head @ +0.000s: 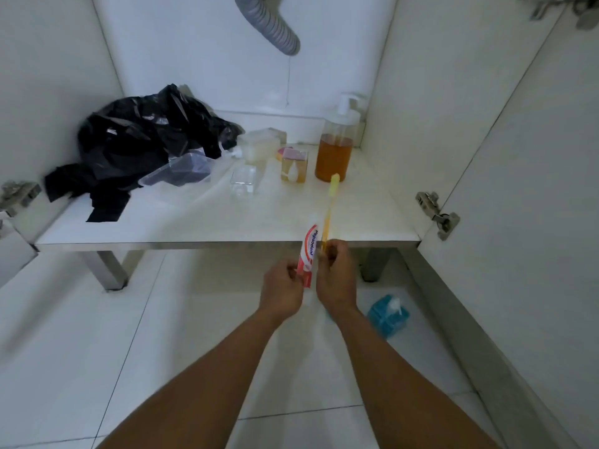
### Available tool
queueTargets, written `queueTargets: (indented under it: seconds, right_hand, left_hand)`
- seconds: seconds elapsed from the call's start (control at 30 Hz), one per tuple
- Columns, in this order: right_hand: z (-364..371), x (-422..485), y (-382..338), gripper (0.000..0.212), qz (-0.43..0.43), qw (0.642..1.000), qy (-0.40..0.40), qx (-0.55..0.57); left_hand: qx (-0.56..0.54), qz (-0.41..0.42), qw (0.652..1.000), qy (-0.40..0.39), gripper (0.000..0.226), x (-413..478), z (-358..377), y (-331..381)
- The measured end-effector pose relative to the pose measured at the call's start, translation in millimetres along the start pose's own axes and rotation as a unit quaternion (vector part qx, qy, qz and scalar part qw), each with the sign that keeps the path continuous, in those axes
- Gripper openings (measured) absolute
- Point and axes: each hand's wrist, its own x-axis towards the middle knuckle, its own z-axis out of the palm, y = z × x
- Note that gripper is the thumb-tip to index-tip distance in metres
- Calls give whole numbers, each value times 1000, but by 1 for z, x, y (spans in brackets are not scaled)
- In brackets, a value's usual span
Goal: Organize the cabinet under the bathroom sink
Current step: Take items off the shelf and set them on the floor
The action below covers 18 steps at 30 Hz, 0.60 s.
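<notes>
Head view, looking into the open cabinet under the sink. The left hand (282,288) is gripping the lower end of a red-and-white toothpaste tube (309,246), fingers curling round it. The right hand (335,277), just beside the left, is pinching the base of a yellow toothbrush (332,192). Both items are standing upright, side by side, at the near edge of the white cabinet shelf (194,222).

On the shelf, a crumpled black plastic bag (139,137) is occupying the far left, with a clear lidded tray (181,171) leaning against it. A small clear box (243,183) is sitting near the centre, and a frosted container (259,144) is sitting behind it. A small amber box (293,166) and a pump bottle of orange liquid (335,157) are standing at the far right.

A grey ribbed drain hose (272,24) is hanging from above. A blue pump bottle (387,315) is lying on the floor tiles, right of the right forearm. A metal hinge (437,213) is showing on the right door.
</notes>
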Motion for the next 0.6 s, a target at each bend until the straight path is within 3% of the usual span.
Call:
queueTargets:
  seconds: [0.1, 0.2, 0.3, 0.43, 0.6]
  right_hand:
    - [7, -54, 40, 11, 27, 999, -9, -23]
    - [8, -100, 84, 5, 73, 989, -94, -83]
    - [5, -124, 115, 12, 135, 963, -165, -166]
    - [4, -126, 126, 17, 176, 947, -191, -190]
    - [9, -118, 131, 24, 184, 946, -182, -196]
  left_hand:
    - [-30, -51, 998, 0, 12, -39, 11, -62]
    - [-23, -148, 988, -37, 18, -61, 21, -112]
    - [-20, -217, 974, -60, 18, -71, 28, -131]
    - [32, -219, 970, -97, 21, -70, 38, -134]
    - [74, -200, 974, -69, 27, -62, 50, -133]
